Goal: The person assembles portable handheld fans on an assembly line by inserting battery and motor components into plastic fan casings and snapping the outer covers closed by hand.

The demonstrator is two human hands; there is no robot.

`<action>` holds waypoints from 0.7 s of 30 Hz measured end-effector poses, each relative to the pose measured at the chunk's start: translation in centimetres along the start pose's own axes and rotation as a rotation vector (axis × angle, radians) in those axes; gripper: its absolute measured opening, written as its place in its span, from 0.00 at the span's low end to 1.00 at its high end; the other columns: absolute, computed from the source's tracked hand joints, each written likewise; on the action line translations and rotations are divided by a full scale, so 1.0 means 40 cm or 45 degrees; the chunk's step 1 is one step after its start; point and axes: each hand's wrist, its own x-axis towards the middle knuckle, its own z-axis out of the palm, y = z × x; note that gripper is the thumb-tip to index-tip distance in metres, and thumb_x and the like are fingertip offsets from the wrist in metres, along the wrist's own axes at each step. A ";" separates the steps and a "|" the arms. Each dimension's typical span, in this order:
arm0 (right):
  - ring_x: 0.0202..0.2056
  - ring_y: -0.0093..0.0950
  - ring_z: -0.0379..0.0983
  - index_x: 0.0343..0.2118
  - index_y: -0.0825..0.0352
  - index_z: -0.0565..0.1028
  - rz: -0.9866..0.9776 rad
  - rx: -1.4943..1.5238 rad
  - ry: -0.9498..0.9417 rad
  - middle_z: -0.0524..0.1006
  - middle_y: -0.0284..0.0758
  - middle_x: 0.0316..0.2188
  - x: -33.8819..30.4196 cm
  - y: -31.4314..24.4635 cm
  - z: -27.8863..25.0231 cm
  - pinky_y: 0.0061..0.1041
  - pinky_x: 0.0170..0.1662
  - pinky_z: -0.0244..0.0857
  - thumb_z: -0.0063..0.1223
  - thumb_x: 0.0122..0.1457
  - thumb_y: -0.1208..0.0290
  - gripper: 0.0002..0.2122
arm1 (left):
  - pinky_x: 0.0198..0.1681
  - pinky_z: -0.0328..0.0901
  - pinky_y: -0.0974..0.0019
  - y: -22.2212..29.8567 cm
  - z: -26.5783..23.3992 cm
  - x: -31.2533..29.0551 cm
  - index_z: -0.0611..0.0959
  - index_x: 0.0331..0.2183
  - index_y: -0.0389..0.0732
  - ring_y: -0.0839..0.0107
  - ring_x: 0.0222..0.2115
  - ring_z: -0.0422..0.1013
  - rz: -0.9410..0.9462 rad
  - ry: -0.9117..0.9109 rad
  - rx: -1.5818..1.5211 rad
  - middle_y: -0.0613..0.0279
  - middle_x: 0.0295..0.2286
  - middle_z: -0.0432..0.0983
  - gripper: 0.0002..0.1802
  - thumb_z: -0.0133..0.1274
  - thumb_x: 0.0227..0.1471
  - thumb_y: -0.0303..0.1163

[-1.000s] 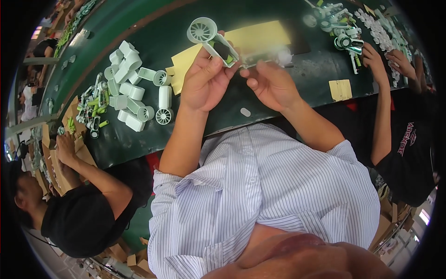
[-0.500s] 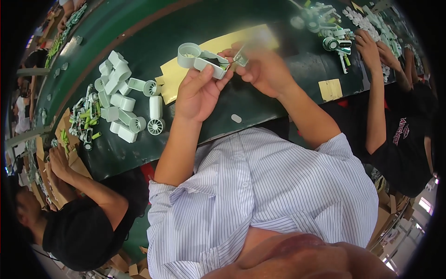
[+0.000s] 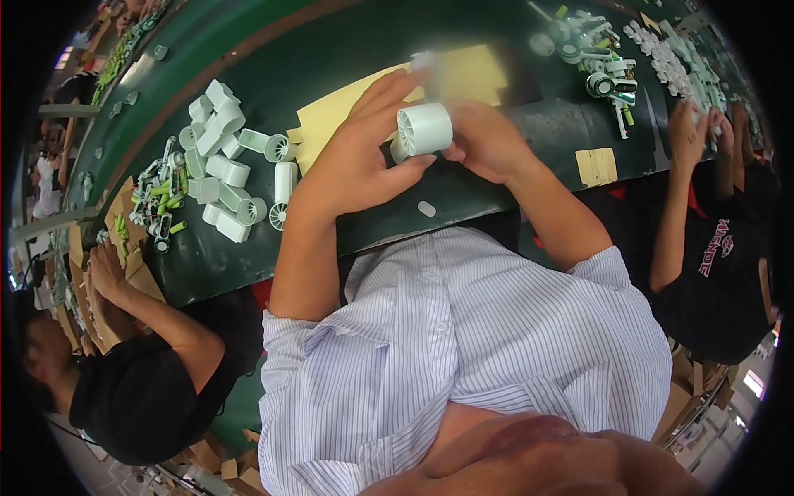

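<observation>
A pale green fan housing [image 3: 430, 127] is held up in front of me between both hands, its round slotted end turned toward the left. My left hand [image 3: 357, 153] is closed on it from the left, thumb below and fingers reaching behind. From the other side my right hand [image 3: 488, 142] grips it, thumb near its lower edge; the rest of those fingers are hidden or hazy. Under the hands lies a yellow sheet [image 3: 331, 107] on the dark green table. A small pale oval piece [image 3: 427, 208] rests near the table's front edge.
Left of my hands are piled fan housings [image 3: 222, 174], beside wired parts with green cells [image 3: 161, 194]. More fan assemblies [image 3: 608, 78] lie at the far right, near a yellow card stack [image 3: 596, 167]. Co-workers [image 3: 157, 364] [image 3: 711, 273] sit on both sides.
The fan housing has turned over and moved right, its slotted round end now facing out. My left hand has risen and swung round it; my right hand has closed in against it.
</observation>
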 end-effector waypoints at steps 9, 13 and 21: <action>0.27 0.15 0.63 0.42 0.72 0.72 -0.038 0.100 0.023 0.71 0.29 0.30 -0.017 0.000 -0.018 0.14 0.28 0.58 0.50 0.63 0.63 0.14 | 0.58 0.57 0.55 -0.046 0.077 -0.025 0.77 0.45 0.38 0.62 0.47 0.70 -0.131 0.048 -0.409 0.60 0.43 0.75 0.23 0.58 0.43 0.21; 0.32 0.17 0.64 0.47 0.73 0.71 -0.023 0.099 -0.082 0.72 0.30 0.36 -0.024 -0.003 -0.043 0.16 0.35 0.61 0.48 0.63 0.68 0.15 | 0.46 0.66 0.66 -0.054 0.107 -0.036 0.76 0.46 0.36 0.73 0.42 0.71 -0.538 0.191 -1.051 0.63 0.40 0.76 0.19 0.57 0.49 0.24; 0.31 0.18 0.67 0.55 0.73 0.66 -0.199 -0.205 -0.049 0.75 0.35 0.39 -0.027 -0.034 -0.030 0.16 0.37 0.65 0.47 0.63 0.71 0.18 | 0.50 0.65 0.65 -0.057 0.080 -0.040 0.73 0.48 0.35 0.68 0.44 0.70 -0.517 0.538 -1.193 0.57 0.43 0.73 0.24 0.59 0.47 0.20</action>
